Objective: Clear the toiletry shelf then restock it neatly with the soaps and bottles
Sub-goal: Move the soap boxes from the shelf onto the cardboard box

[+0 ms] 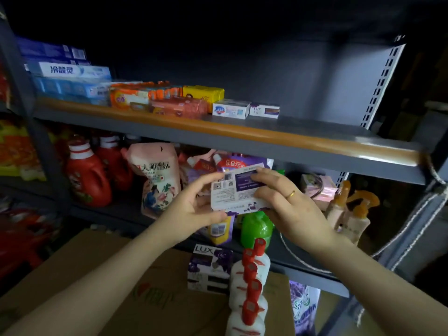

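soap box (238, 189) is gripped at its left edge by left hand (194, 209) and at its right edge by right hand (291, 204) | held below the shelf (242, 132) front | Lux box (264, 110) is stood on shelf, rightmost in row

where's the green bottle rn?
Head view, lower shelf, right of centre: the green bottle stands just below the soap box held in both hands, right of a yellow-purple pouch.
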Tool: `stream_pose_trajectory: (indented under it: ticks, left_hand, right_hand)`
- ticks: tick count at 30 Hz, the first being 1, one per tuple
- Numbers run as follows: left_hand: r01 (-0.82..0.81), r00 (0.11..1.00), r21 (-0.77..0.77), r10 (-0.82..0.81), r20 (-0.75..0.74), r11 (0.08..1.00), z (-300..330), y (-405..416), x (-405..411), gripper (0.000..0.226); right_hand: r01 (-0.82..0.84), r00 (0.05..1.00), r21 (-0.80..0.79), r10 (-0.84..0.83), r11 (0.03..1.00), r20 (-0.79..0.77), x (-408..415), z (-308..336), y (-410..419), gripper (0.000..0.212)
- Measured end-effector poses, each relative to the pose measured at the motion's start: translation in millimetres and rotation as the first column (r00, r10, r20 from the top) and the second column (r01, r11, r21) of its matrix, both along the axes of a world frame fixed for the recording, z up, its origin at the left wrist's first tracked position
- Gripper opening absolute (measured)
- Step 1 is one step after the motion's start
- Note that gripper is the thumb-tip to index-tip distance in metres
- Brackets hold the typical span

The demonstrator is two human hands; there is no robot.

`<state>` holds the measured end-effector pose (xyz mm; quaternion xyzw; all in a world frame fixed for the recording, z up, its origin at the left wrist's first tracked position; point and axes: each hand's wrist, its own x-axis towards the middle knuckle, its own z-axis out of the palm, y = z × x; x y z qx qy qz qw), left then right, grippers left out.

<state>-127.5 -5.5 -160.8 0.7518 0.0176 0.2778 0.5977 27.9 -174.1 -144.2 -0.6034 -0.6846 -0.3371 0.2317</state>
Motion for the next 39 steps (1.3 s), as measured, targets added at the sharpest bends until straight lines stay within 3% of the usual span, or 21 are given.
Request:
stream_pose_trajectory:
  ticks: [3, 6, 10, 13, 15, 19, 22, 25, 30, 36, 38, 39]
  left_hand:
    - [-0.029, 0.999, 0.159, 0.032, -0.014, 0.987, -23, 7, -8, 0.069]
    - [-0.113, 0.99, 0.121, 0.123, -0.076, 0.986, -42, 17, -13, 0.058]
    - [-0.214, 0.956, 0.212, 0.249, -0.155, 0.954, -57, 25, -13, 0.034]
    - [-0.226, 0.932, 0.031, 0.225, -0.284, 0.974, -68, 28, -6, 0.017]
    - [-0.271, 0.881, 0.03, 0.26, -0.394, 0.962, -76, 30, 0, 0.028]
    - [-0.33, 0.77, 0.033, 0.29, -0.569, 0.943, -88, 35, 4, 0.047]
    - [-0.296, 0.695, 0.137, 0.312, -0.647, 0.945, -93, 43, 3, 0.044]
    - [-0.185, 0.643, 0.315, 0.357, -0.678, 0.931, -99, 46, 1, 0.056]
    - [-0.126, 0.611, 0.542, 0.495, -0.618, 0.831, -103, 37, 2, 0.056]
    - [0.004, 0.598, 0.781, 0.624, -0.503, 0.625, -96, 22, 9, 0.057]
    - [-0.03, 0.634, 0.88, 0.69, -0.35, 0.474, -81, 25, 7, 0.055]
    - [-0.135, 0.695, 0.924, 0.699, -0.169, 0.358, -67, 28, 7, 0.051]
  right_hand:
    - [-0.062, 0.975, -0.084, 0.042, 0.995, -0.217, -5, -14, 8, 0.031]
    - [-0.102, 0.832, -0.167, -0.007, 0.981, -0.555, -13, -19, 16, 0.04]
    - [-0.097, 0.665, -0.303, -0.165, 0.948, -0.729, -17, -19, 35, 0.035]
    - [0.016, 0.68, -0.49, -0.369, 0.872, -0.634, -8, -24, 51, 0.035]
    - [0.066, 0.705, -0.549, -0.429, 0.833, -0.565, -1, -28, 56, 0.031]
    - [0.017, 0.649, -0.529, -0.412, 0.848, -0.639, 7, -32, 51, 0.018]
    - [0.004, 0.624, -0.533, -0.418, 0.846, -0.66, 11, -36, 49, 0.017]
    - [-0.036, 0.606, -0.549, -0.419, 0.835, -0.676, 12, -41, 50, 0.015]
    - [-0.105, 0.596, -0.537, -0.379, 0.837, -0.708, 11, -48, 53, 0.006]
    - [-0.106, 0.64, -0.612, -0.417, 0.783, -0.645, 12, -59, 51, 0.019]
    - [-0.064, 0.681, -0.592, -0.398, 0.804, -0.614, 10, -43, 46, 0.02]
    - [-0.054, 0.7, -0.555, -0.365, 0.83, -0.614, 8, -29, 43, 0.018]
